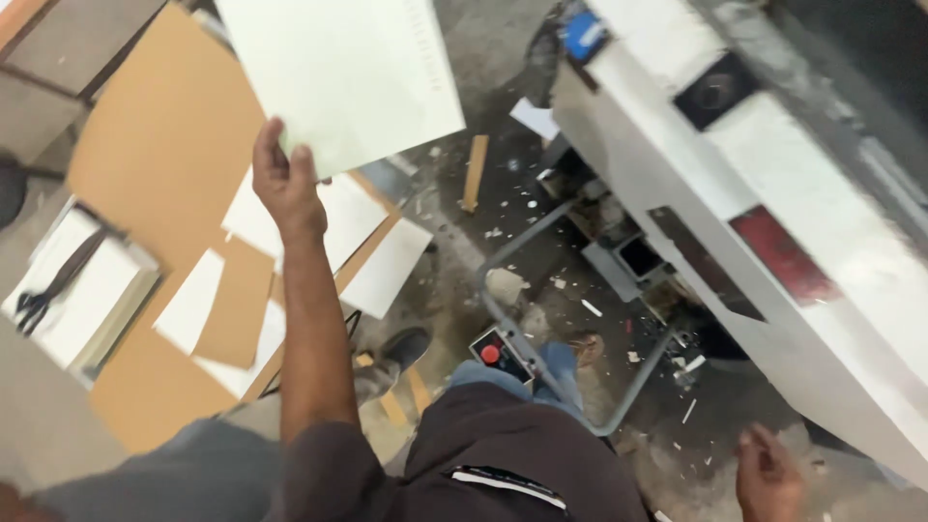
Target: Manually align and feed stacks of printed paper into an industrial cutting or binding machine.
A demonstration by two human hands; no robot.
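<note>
My left hand is raised and grips the lower edge of a large pale sheet of paper, which hangs in the air above brown cardboard sheets on the floor. My right hand is low at the bottom right, fingers loosely apart and holding nothing, close to the base of a large white machine.
Loose white sheets lie on the cardboard. A stack of white sheets sits at the left. A grey metal bar with a red-button foot pedal stands by my feet. Paper scraps and a wooden strip litter the concrete floor.
</note>
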